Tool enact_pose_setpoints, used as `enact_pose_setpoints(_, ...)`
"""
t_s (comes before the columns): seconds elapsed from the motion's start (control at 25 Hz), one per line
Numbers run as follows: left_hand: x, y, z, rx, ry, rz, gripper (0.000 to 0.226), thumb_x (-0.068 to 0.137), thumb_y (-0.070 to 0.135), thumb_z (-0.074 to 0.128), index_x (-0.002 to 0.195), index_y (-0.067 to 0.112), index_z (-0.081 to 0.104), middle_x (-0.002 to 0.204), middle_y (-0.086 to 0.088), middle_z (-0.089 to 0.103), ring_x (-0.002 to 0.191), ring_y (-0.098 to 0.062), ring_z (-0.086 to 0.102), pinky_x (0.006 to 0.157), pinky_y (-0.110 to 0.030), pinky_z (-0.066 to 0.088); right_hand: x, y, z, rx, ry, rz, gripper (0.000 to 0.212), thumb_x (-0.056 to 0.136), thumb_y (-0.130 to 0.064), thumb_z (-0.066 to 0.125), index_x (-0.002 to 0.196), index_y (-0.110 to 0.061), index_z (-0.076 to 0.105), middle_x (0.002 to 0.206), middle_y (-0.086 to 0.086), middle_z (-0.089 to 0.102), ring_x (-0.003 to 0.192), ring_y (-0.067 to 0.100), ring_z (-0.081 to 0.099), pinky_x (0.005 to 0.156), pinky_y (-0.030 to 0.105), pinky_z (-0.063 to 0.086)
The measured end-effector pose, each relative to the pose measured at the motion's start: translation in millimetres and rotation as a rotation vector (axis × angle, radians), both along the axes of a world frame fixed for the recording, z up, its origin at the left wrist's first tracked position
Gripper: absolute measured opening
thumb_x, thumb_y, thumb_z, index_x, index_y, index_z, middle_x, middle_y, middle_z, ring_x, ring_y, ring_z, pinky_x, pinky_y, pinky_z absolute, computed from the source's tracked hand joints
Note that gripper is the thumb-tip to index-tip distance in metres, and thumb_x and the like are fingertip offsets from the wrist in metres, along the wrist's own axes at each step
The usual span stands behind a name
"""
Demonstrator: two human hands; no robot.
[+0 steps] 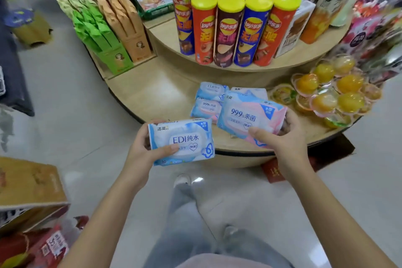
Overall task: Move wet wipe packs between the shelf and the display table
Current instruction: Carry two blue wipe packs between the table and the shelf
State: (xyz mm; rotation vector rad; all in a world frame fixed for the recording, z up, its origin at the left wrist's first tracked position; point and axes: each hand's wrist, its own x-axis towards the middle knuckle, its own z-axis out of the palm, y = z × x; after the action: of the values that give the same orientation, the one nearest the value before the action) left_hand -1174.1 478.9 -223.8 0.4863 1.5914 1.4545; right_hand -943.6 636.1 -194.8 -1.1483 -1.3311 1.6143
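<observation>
Over lowest tier of display table (152,93), my right hand (287,137) grips pink pack (250,117): thumb on top face, fingers curled round right end. Long axis runs left-right, slightly tilted, near side just in front of three packs on table (208,98). My left hand (143,150) grips blue pack (181,141) by left end, thumb on top; pack sits off table rim, over floor, axis also left-right. Judgement: right pack nearer pile; left would need to go forward and right past rim.
</observation>
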Motion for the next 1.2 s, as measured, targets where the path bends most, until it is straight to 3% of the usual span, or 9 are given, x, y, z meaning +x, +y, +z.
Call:
enact_pose_setpoints(0.16, -61, 65, -31, -0.071, -0.021, -0.188, 0.071, 0.049, 0.014, 0.084, 0.114, 0.018, 0.056, 0.100, 0.002, 0.070, 0.089, -0.013, 0.068, 0.065, -0.024, 0.055, -46, 37, -24, -0.070, -0.029, -0.137, 0.053, 0.068, 0.010, 0.075, 0.116, -0.004, 0.056, 0.107, 0.008, 0.071, 0.090, 0.016, 0.071, 0.060, 0.022, 0.055)
enact_pose_setpoints(0.4, -103, 133, -65, -0.156, -0.075, -0.330, 0.061, 0.052, 0.007, 0.080, 0.107, 0.023, 0.058, 0.092, 0.007, 0.071, 0.084, -0.008, 0.068, 0.065, -0.023, 0.056, -74, 79, -60, -0.190, -0.011, -0.303, 0.045, 0.071, 0.008, 0.073, 0.112, -0.008, 0.059, 0.108, 0.010, 0.071, 0.096, 0.024, 0.070, 0.071, 0.032, 0.058)
enact_pose_setpoints(0.52, -127, 143, -83, -0.192, -0.097, -0.283, 0.067, 0.046, 0.015, 0.083, 0.108, 0.027, 0.059, 0.095, 0.006, 0.071, 0.086, -0.010, 0.069, 0.064, -0.025, 0.056, -92, 104, -97, -0.308, 0.013, -0.227, 0.045, 0.068, 0.006, 0.075, 0.108, -0.008, 0.062, 0.108, 0.013, 0.071, 0.099, 0.030, 0.069, 0.082, 0.041, 0.057)
enact_pose_setpoints(0.68, -158, 138, -102, -0.244, -0.130, -0.184, 0.063, 0.059, 0.007, 0.074, 0.117, 0.021, 0.055, 0.103, 0.003, 0.069, 0.090, -0.016, 0.068, 0.065, -0.026, 0.057, -129, 121, -145, -0.459, -0.040, -0.082, 0.042, 0.067, 0.005, 0.074, 0.108, -0.001, 0.065, 0.100, 0.012, 0.073, 0.089, 0.024, 0.070, 0.073, 0.031, 0.056)
enact_pose_setpoints(0.76, -168, 131, -109, -0.267, -0.144, -0.170, 0.072, 0.056, 0.010, 0.077, 0.124, 0.016, 0.052, 0.107, 0.000, 0.067, 0.092, -0.018, 0.068, 0.065, -0.028, 0.057, -142, 120, -164, -0.509, -0.043, -0.013, 0.038, 0.068, 0.005, 0.074, 0.105, -0.003, 0.067, 0.100, 0.011, 0.073, 0.091, 0.024, 0.070, 0.076, 0.032, 0.055)
enact_pose_setpoints(0.92, -175, 126, -117, -0.282, -0.154, -0.099, 0.067, 0.063, 0.005, 0.069, 0.127, 0.014, 0.050, 0.107, 0.000, 0.066, 0.091, -0.017, 0.068, 0.066, -0.027, 0.057, -152, 122, -181, -0.512, -0.071, 0.058, 0.038, 0.072, 0.003, 0.074, 0.108, -0.006, 0.067, 0.109, 0.013, 0.071, 0.101, 0.028, 0.068, 0.087, 0.038, 0.055)
enact_pose_setpoints(1.08, -176, 132, -117, -0.264, -0.190, -0.086, 0.062, 0.066, 0.005, 0.067, 0.125, 0.017, 0.052, 0.105, 0.002, 0.067, 0.093, -0.019, 0.068, 0.066, -0.028, 0.057, -154, 127, -174, -0.422, -0.227, 0.092, 0.032, 0.073, -0.004, 0.077, 0.103, -0.012, 0.067, 0.098, 0.002, 0.073, 0.089, 0.014, 0.070, 0.078, 0.030, 0.057)
enact_pose_setpoints(1.2, -176, 142, -113, -0.251, -0.192, -0.080, 0.062, 0.066, 0.005, 0.067, 0.124, 0.016, 0.052, 0.102, 0.003, 0.069, 0.091, -0.018, 0.068, 0.064, -0.028, 0.057, -148, 134, -174, -0.356, -0.412, 0.054, 0.029, 0.067, -0.023, 0.082, 0.091, -0.019, 0.069, 0.093, 0.007, 0.073, 0.090, 0.026, 0.069, 0.084, 0.045, 0.056)
